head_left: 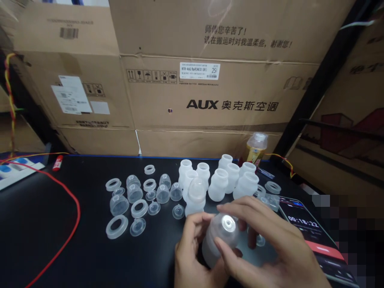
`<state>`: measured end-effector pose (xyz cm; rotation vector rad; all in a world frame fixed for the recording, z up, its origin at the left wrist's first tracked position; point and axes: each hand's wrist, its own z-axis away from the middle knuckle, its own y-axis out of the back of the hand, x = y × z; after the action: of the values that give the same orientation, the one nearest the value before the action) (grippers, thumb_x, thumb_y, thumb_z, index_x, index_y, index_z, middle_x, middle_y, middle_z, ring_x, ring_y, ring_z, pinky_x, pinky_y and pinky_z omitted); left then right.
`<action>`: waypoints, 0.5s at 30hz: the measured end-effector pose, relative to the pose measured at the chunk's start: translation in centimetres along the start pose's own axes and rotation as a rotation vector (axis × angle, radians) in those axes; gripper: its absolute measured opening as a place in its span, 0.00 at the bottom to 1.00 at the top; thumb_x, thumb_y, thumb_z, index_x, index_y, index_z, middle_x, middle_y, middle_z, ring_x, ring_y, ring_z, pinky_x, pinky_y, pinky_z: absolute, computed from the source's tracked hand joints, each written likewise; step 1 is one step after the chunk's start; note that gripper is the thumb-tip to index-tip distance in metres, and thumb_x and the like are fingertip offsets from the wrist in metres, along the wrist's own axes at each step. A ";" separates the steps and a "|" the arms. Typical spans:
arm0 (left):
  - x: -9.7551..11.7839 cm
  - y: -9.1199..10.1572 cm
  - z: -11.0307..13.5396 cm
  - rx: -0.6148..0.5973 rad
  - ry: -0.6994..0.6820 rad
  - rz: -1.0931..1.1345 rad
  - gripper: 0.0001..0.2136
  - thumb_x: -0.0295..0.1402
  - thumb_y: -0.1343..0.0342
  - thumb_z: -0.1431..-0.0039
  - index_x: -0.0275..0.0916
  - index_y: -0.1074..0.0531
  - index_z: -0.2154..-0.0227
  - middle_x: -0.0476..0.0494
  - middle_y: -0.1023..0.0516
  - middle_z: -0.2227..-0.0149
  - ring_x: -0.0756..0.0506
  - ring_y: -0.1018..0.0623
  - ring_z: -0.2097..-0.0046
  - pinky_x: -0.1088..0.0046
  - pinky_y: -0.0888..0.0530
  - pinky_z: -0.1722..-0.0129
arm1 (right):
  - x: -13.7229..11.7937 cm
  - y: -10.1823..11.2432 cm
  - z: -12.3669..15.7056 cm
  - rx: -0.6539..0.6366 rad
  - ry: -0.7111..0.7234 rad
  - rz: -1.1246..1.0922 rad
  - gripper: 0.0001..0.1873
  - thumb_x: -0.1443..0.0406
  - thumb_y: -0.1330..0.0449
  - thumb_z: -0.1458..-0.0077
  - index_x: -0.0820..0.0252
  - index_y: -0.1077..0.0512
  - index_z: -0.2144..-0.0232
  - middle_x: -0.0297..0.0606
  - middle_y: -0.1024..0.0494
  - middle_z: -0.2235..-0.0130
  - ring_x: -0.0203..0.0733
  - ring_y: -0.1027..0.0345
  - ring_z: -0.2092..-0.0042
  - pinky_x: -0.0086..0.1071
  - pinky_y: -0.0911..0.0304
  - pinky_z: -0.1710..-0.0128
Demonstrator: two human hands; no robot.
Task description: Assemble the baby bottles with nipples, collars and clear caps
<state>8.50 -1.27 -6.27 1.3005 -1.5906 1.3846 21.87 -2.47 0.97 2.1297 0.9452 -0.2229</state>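
Held bottle: a frosted bottle (210,250) is positioned low in the view, right of centre, slightly tilted; whether its base is rested on the table (90,252) cannot be told.
Left hand: the bottle's body is held by the left hand (192,253), the fingers curled narrowly around its side.
Right hand: the clear dome cap (221,230) atop the bottle is held by the right hand (270,240), the thumb placed at the front and the fingers spread over the far side.
Capped bottle: a second bottle (195,198), fitted with a clear cap, is stood upright just behind the held one.
Open bottles: frosted bottles (218,186) are grouped upright behind the hands, mouths upward.
Loose parts: clear domes (135,194), rings (117,227) and small nipple-like discs (138,227) are scattered left of the bottles.
Timer: "00:18:22" is displayed on a phone (310,228), partly covered by the right hand.
Backdrop: the table is backed by a cardboard box (168,96) marked "AUX".
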 end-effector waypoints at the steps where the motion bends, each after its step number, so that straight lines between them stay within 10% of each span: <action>1: 0.1 0.0 -0.1 0.015 0.011 0.005 0.22 0.37 0.18 0.54 0.46 0.20 0.57 0.53 0.09 0.64 0.48 0.11 0.63 0.81 0.19 0.62 | 0.1 -0.2 0.2 0.000 -0.004 -0.001 0.17 0.68 0.31 0.40 0.49 0.20 0.49 0.33 0.16 0.57 0.38 0.19 0.63 0.24 0.24 0.71; 15: 0.3 0.0 0.1 -0.009 0.007 -0.042 0.20 0.33 0.21 0.53 0.46 0.20 0.57 0.51 0.08 0.61 0.45 0.09 0.59 0.79 0.17 0.59 | 0.3 -2.5 2.1 0.249 -0.151 -0.110 0.17 0.67 0.32 0.38 0.46 0.18 0.48 0.30 0.16 0.61 0.36 0.23 0.70 0.25 0.23 0.69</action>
<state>8.41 -1.45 -6.02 1.3154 -1.5545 1.3539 20.60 -2.73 -2.05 2.2492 0.9878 -0.5755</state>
